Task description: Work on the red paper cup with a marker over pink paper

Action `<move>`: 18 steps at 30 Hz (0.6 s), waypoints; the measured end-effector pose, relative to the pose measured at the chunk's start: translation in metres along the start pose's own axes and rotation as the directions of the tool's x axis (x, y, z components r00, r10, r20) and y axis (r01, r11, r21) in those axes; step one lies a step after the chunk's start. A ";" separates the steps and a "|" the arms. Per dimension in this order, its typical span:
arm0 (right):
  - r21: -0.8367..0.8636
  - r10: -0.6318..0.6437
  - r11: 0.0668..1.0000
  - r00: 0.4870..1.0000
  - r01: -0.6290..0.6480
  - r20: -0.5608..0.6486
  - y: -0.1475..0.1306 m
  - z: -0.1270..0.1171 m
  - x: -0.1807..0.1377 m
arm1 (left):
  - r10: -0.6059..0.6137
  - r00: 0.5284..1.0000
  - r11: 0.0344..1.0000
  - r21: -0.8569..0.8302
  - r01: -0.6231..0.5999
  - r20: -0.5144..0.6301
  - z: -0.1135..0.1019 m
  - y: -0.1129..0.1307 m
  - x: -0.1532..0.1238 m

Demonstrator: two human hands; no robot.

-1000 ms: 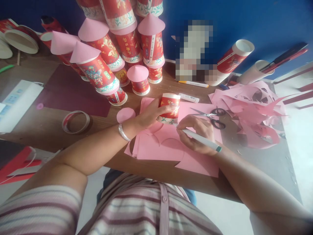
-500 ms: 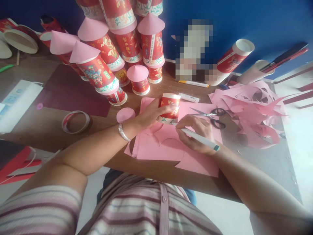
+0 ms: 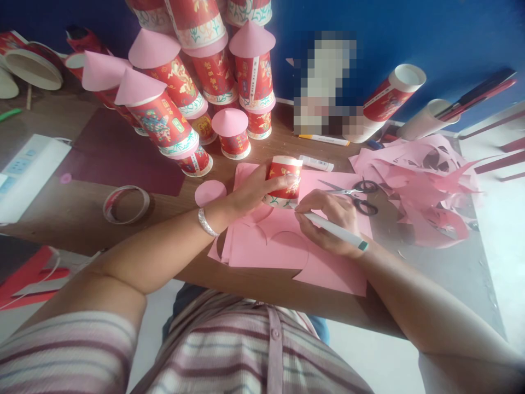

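Observation:
My left hand (image 3: 262, 186) is wrapped round a red paper cup (image 3: 283, 189) with gold print and a white band bearing green marks. The cup is held above pink paper sheets (image 3: 262, 246). In my right hand (image 3: 330, 219) is a white marker pen (image 3: 342, 232) with a green end, gripped like a pencil. Its tip is by the cup's lower white band, partly hidden by my fingers. Scissors (image 3: 353, 191) with black handles lie on the paper just beyond my right hand. A pink paper circle (image 3: 210, 193) lies left of the sheets.
Red paper cups with pink cone tops (image 3: 153, 109) stand stacked at the back left. A tape roll (image 3: 126, 204) lies at left. A glue stick (image 3: 315, 163) lies behind the sheets. Pink paper scraps (image 3: 435, 186) are heaped at right, near a pen holder (image 3: 430, 120).
My right hand and the marker have shifted very slightly beside the cup's white band. The cup stays in my left hand.

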State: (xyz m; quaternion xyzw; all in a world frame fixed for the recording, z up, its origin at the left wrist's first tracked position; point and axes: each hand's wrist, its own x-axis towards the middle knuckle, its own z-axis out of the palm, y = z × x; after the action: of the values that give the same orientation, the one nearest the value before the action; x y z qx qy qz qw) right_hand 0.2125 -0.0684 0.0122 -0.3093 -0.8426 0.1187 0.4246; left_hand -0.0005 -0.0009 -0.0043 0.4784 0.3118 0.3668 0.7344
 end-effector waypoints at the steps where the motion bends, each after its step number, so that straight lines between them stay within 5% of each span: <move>1: 0.001 0.002 1.000 1.000 -0.002 -0.001 0.000 0.000 0.000 | -0.003 1.000 1.000 0.001 0.003 0.001 0.000 0.000 0.000; 18: -0.018 0.014 1.000 1.000 -0.014 0.005 0.003 0.001 -0.001 | 0.002 1.000 1.000 -0.008 -0.002 0.005 0.000 -0.002 0.001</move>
State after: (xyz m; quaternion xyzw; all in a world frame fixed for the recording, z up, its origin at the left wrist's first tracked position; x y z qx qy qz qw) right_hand 0.2137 -0.0665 0.0096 -0.3188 -0.8425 0.1150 0.4188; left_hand 0.0003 -0.0003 -0.0062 0.4767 0.3077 0.3675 0.7369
